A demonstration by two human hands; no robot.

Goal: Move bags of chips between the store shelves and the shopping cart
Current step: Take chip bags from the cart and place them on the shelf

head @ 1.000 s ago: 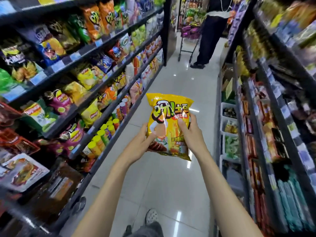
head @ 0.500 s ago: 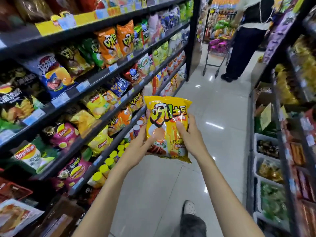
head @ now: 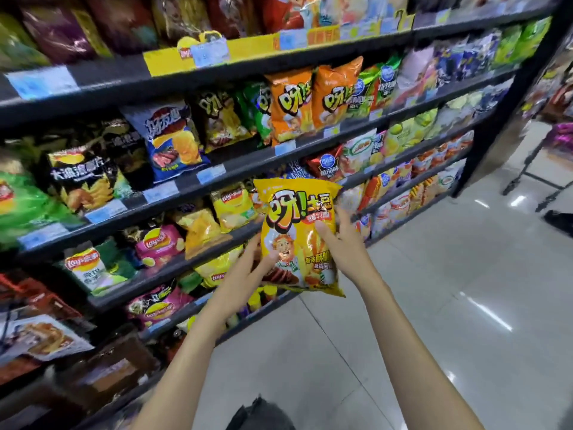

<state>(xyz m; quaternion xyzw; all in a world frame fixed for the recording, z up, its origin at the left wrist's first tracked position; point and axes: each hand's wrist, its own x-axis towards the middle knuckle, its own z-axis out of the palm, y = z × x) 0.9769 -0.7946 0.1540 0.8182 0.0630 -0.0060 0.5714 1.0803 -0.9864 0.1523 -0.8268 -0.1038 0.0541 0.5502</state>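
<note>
A yellow bag of chips (head: 297, 218) with a cartoon chef on it hangs upright in front of the store shelves (head: 248, 162). My left hand (head: 248, 274) grips its lower left edge, thumb on the front. My right hand (head: 344, 246) grips its right side, thumb across the front and fingers behind. The bag is level with the third shelf, just in front of its edge. Two orange bags of the same brand (head: 313, 100) stand on the shelf above. No shopping cart of mine is in view.
The dark shelves are packed with chip bags: a blue bag (head: 173, 141), pink bags (head: 158, 246), green bags (head: 21, 197). Tiled floor (head: 434, 305) lies to the right. The legs of another cart (head: 533, 181) show at the far right edge.
The view has swung left from the aisle toward the shelves. The bag, held in both hands, has come closer to the shelf front and slightly higher.
</note>
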